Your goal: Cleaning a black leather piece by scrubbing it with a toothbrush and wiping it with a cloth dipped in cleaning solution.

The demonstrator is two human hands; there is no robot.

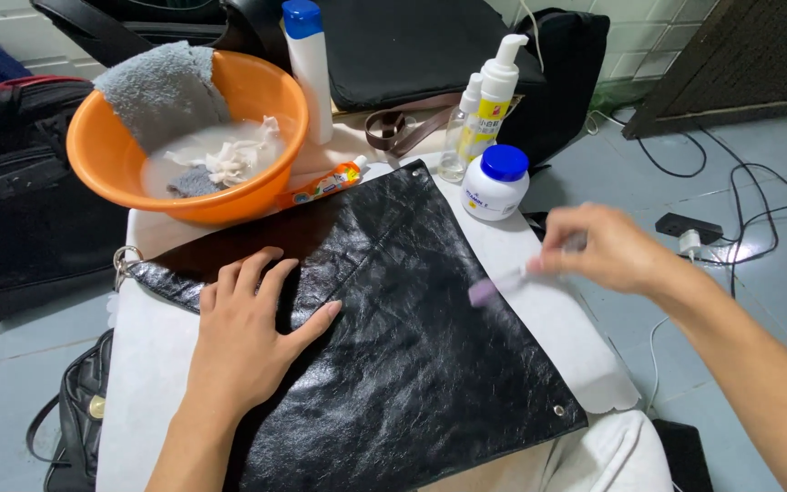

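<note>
Your left hand point(252, 333) lies flat, fingers spread, pinning the black leather bag point(393, 346) on the white-covered tabletop point(152, 364). Your right hand point(608, 251) pinches a small brush point(494, 287), blurred, its head at the bag's right edge. You're mid-scrub, I judge; next calls for steady strokes across the leather.
</note>
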